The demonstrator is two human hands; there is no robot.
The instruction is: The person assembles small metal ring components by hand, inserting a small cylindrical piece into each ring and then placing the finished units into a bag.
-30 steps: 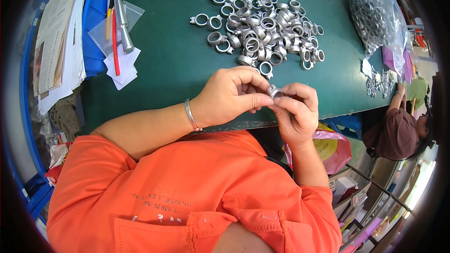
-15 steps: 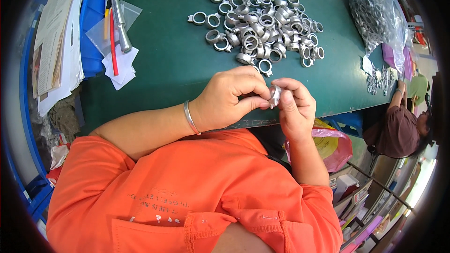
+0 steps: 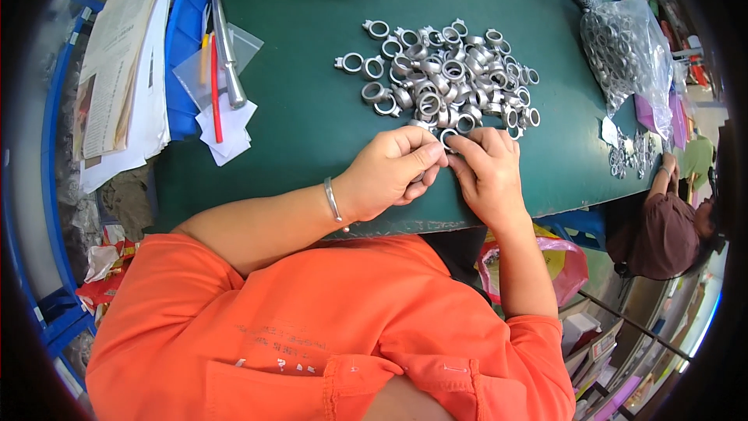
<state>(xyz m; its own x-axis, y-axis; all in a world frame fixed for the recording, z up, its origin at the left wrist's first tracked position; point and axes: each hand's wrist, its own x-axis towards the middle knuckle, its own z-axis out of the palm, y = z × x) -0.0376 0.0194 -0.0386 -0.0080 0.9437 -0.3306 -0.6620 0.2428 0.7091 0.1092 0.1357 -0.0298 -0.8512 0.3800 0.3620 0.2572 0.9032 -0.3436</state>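
A heap of silver-grey metal rings [image 3: 453,70], several with a small lug on the side, lies on the green table in front of me. At the heap's near edge, my right hand [image 3: 491,175] pinches one metal ring [image 3: 449,139] between thumb and fingers. My left hand [image 3: 393,168] is right beside it, its fingers curled closed and its thumb and fingertips close to that ring. A small greyish bit shows under the left fingers, too hidden to make out. A metal bangle [image 3: 333,200] is on my left wrist.
At left are a blue tray [image 3: 184,54] with papers [image 3: 128,70], a metal tapered rod [image 3: 226,47] and a red stick [image 3: 216,93]. A clear bag of metal parts [image 3: 615,51] stands far right. Another person [image 3: 662,234] sits at the right, near small parts [image 3: 633,154].
The ring held up between both hands is no longer visible there. My hands have moved to the heap's near edge, with my right fingers on a ring. The view has shifted slightly.
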